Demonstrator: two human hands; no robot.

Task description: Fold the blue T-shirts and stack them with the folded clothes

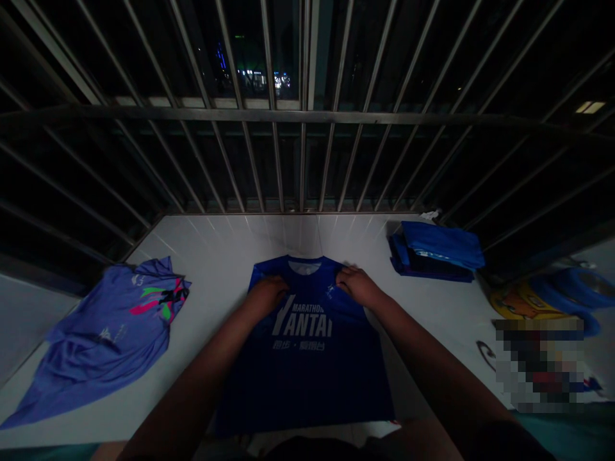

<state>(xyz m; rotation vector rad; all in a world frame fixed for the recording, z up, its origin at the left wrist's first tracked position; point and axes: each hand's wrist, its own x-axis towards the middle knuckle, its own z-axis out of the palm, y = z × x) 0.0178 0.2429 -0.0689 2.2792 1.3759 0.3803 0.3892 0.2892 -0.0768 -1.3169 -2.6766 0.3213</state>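
A dark blue sleeveless-looking shirt (307, 378) with white "MARATHON YANTAI" lettering lies spread out flat, its neckline away from me. On its left shoulder area rests my left hand (270, 294), the fingers bent together on the fabric. My right hand (356, 285) is at the opposite shoulder, beside a small white logo, its curled fingers on the cloth near the edge. The fingertips of both hands are dim and hard to make out.
A crumpled purple shirt (110, 326) lies at the left. Folded blue clothes (437, 251) are stacked at the back right. Further right are a yellow and blue item (523, 301) and a pixelated patch. Metal bars (302, 117) rise behind the white surface (211, 243).
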